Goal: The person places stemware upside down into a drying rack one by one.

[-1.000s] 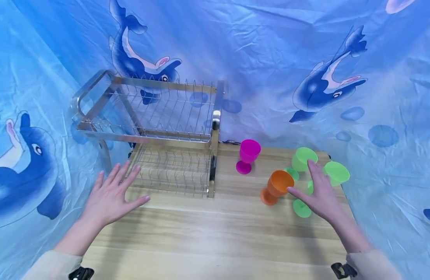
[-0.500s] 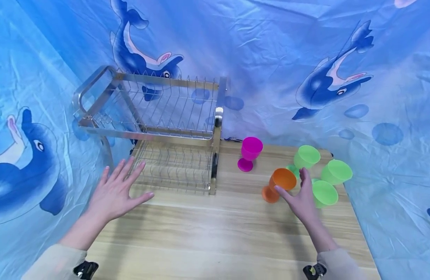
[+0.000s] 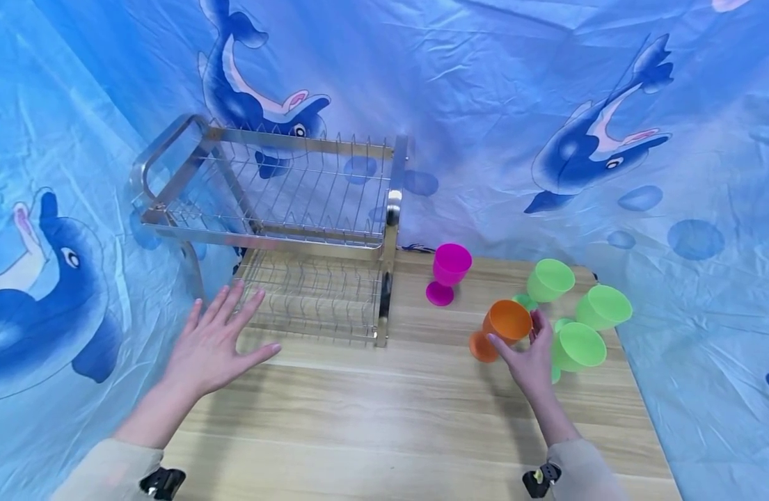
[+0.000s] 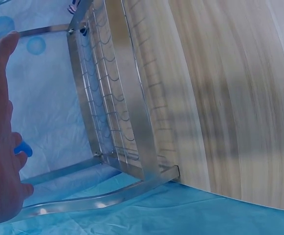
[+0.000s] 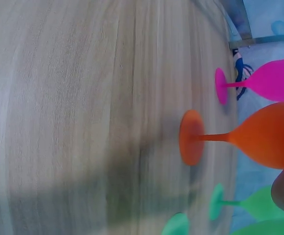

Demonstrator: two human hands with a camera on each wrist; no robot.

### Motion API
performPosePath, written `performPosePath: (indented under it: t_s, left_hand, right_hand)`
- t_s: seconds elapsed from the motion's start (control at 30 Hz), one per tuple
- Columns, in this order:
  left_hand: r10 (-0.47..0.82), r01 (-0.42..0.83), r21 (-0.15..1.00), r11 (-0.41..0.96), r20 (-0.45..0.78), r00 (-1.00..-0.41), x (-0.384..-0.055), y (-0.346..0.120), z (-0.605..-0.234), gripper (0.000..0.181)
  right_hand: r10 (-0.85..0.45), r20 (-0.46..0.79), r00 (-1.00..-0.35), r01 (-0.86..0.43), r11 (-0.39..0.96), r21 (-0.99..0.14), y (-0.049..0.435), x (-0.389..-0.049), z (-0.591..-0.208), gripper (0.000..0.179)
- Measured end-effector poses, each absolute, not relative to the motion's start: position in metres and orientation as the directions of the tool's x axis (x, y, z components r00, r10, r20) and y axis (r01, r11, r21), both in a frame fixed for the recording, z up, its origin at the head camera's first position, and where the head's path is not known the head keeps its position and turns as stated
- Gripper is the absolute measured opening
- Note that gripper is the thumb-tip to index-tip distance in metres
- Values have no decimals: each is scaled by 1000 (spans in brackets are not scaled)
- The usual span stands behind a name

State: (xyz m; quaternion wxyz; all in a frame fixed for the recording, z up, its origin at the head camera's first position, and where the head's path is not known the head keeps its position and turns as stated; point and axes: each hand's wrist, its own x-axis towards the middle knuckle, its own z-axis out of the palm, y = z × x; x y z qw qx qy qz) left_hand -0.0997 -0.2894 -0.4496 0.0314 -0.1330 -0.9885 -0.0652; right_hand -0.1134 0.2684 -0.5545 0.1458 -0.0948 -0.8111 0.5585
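Observation:
In the head view an orange goblet stands upright, its foot on the table in the right wrist view. My right hand is at its bowl, the thumb at the near side and the fingers curved around the right side. Part of the thumb shows beside the bowl in the right wrist view. My left hand, palm down with fingers spread, hovers near the lower left of the metal dish rack and holds nothing.
Three green goblets stand close to the right of my right hand. A magenta goblet is farther back, between the rack and the orange one. A blue dolphin-print curtain surrounds the wooden table.
My right hand has moved left and down from over the green goblets to the orange goblet, its fingers drawing in around the bowl. My left hand has shifted only slightly.

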Motion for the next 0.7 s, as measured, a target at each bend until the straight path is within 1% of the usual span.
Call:
performPosePath:
  t_s: [0.37,0.7]
  left_hand:
    - [249,259,133,957,86,-965,-98,-285,-451,104]
    - [269,279,138,950,87,-959,-100,-278,-453,103]
  right_hand:
    - [336,88,-938,34,342,-939,267,-120,-562,108]
    - [358,58,-932,72,338,-938,264,-123,-565,103]
